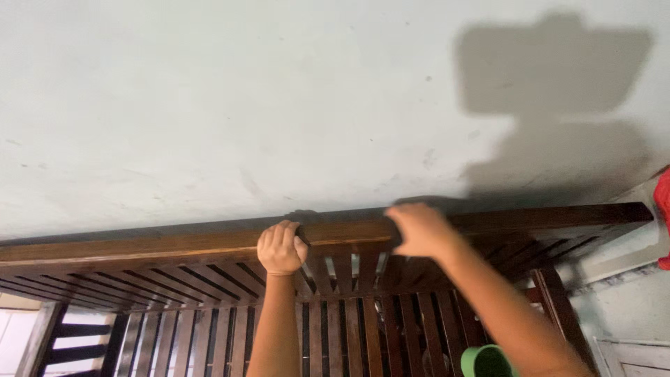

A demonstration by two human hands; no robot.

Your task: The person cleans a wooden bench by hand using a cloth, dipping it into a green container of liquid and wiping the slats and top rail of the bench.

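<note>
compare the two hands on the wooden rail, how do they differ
The left hand is a closed fist gripping the top rail and looks sharp; the right hand is blurred, fingers reaching over the rail, grip unclear. Both rest on the same dark wooden rail against the wall.

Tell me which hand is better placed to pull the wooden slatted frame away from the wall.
Probably the left hand: it is closed around the frame's top rail. The right hand is blurred, only touching it.

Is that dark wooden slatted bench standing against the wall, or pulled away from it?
Against the wall: the wooden bench has its top rail right along the pale wall. The left hand grips that rail; the right hand rests on it, blurred.
</note>
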